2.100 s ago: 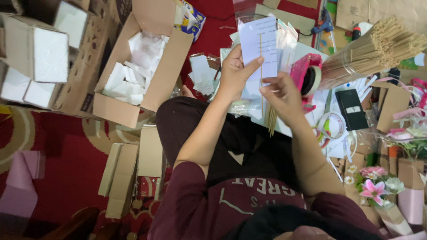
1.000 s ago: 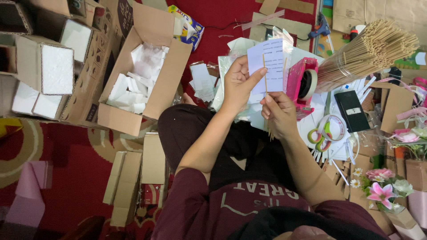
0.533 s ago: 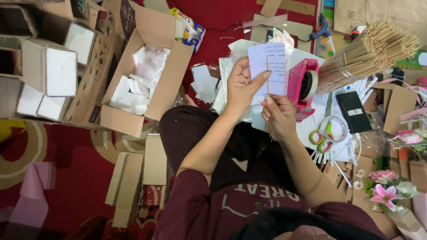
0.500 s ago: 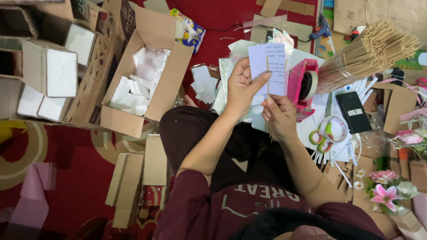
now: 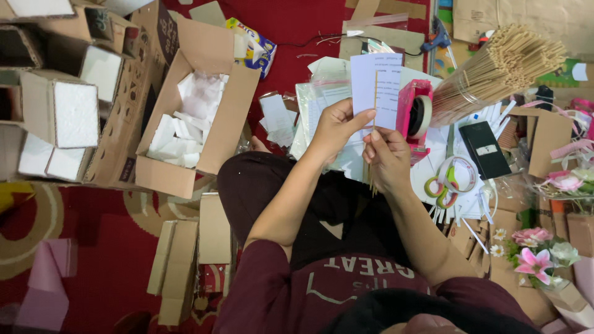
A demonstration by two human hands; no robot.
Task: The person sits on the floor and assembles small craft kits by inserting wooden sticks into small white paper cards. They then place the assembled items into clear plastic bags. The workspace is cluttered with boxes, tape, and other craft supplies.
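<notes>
Paper sheet point(image 5: 376, 89) matt white, thin wooden stick point(image 5: 374, 124) against it. Stick bundle point(image 5: 495, 71) pale raw wood. Tape dispenser point(image 5: 414, 114) glossy pink plastic. Box point(image 5: 198, 108) rough brown cardboard, white foam pieces point(image 5: 182, 127) inside. Carpet point(image 5: 93, 241) red woven cloth.

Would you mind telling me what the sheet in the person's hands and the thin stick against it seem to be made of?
The sheet looks like thin matte white paper: flat, with printed lines. The stick looks like pale bare wood or bamboo, matching the bundle of sticks nearby. The left hand and right hand hold them.
</notes>
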